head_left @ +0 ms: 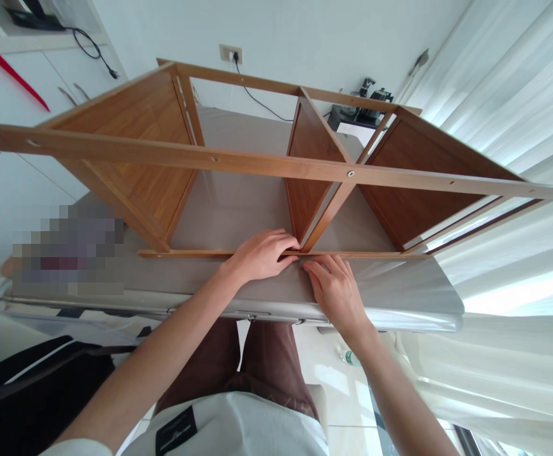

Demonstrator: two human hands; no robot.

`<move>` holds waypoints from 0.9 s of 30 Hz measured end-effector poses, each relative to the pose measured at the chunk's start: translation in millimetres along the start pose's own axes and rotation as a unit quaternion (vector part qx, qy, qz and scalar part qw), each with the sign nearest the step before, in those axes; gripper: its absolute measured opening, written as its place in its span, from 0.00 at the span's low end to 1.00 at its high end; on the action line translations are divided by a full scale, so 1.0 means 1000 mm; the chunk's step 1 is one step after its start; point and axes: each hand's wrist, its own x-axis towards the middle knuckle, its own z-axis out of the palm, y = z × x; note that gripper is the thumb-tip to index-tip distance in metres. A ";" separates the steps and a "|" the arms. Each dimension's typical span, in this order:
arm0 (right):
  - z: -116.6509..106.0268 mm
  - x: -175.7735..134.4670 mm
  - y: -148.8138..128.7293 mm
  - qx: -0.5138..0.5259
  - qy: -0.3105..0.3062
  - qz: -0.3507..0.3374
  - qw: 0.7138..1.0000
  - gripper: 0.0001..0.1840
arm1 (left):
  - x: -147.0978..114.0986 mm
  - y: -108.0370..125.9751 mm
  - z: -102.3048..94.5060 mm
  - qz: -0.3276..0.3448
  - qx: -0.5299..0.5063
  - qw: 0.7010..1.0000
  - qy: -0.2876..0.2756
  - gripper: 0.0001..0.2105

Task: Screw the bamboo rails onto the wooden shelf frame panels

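Observation:
A brown wooden shelf frame (pixel 276 163) lies on its side, with panels set between long rails. My left hand (pixel 264 253) grips the near lower rail (pixel 200 253) beside the middle panel (pixel 311 171), thumb below and fingers over the top. Just to its right, my right hand (pixel 336 288) is closed in a pinch against the outer face of that rail. Something small and metallic seems to be between its fingertips, too small to name. A round bolt head shows in the upper near rail, above the hands.
The frame rests on a grey-covered table (pixel 238 209) with its edge close to my body. White curtains (pixel 518 82) hang at the right. A black coffee maker (pixel 375 104) stands behind the frame, and a plastic bottle (pixel 349 358) lies on the floor.

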 end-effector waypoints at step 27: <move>-0.012 0.004 -0.004 -0.101 -0.019 -0.057 0.993 0.15 | 0.000 0.001 -0.001 0.015 -0.001 1.000 0.003 0.06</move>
